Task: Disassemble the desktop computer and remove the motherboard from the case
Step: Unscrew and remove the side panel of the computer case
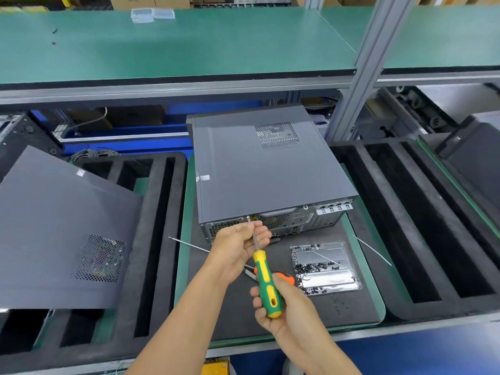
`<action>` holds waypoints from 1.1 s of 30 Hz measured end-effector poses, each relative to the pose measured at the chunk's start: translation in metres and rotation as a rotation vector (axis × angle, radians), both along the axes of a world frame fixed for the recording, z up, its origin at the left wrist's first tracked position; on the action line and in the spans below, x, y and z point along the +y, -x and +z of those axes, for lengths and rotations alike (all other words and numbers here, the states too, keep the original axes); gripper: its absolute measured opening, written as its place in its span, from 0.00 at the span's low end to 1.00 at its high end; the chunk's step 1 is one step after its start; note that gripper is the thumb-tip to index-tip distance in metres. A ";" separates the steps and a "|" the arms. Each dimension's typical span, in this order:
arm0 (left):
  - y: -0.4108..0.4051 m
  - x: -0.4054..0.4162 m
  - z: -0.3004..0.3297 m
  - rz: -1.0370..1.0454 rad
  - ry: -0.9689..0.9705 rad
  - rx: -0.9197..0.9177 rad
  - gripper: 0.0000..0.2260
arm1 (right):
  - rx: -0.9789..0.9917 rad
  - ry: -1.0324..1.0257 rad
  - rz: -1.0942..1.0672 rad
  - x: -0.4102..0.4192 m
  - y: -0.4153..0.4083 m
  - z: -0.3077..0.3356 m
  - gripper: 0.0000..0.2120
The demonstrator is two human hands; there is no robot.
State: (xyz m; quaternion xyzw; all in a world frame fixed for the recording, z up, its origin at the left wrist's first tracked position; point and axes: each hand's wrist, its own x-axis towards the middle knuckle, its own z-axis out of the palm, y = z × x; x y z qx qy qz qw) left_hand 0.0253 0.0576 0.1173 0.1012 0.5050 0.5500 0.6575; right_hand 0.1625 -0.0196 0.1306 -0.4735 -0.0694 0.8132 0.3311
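Right hand (pixel 281 307) wrapped around green-and-yellow plastic-handled screwdriver (pixel 266 282). Left hand (pixel 238 247) pinching its metal shaft, tip at rear edge of grey metal computer case (pixel 265 169).

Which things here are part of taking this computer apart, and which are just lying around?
In use:
- computer case, cover still on
- green and yellow screwdriver, handle gripped by the right hand, shaft steadied by the left hand, tip at a rear screw
- clear tray of screws

Lying about:
- loose grey side panel on the foam rack
- orange-handled tool
- clear boxes on the upper shelf
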 end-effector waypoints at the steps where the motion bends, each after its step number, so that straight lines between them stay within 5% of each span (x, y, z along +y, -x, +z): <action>1: 0.000 -0.001 -0.001 0.008 0.000 0.015 0.08 | -0.028 -0.029 -0.006 0.000 0.000 -0.002 0.14; 5: 0.003 -0.006 -0.003 0.005 0.003 0.145 0.08 | -0.126 -0.108 -0.004 -0.002 -0.001 -0.008 0.12; 9: 0.001 -0.003 -0.001 0.026 0.027 0.152 0.06 | -0.222 -0.198 -0.028 -0.003 0.003 -0.007 0.22; 15: -0.002 -0.001 0.000 0.036 0.012 0.026 0.06 | 0.050 0.058 -0.014 -0.002 0.000 0.002 0.23; 21: 0.000 -0.003 -0.001 0.046 0.013 0.021 0.08 | -0.150 -0.100 -0.023 0.000 -0.001 -0.004 0.11; 25: 0.000 -0.002 -0.002 0.049 0.013 0.118 0.08 | -0.221 -0.164 -0.020 0.001 0.000 -0.006 0.20; 33: -0.002 0.000 -0.001 0.076 -0.003 -0.008 0.06 | 0.045 0.056 0.007 0.003 -0.002 -0.001 0.21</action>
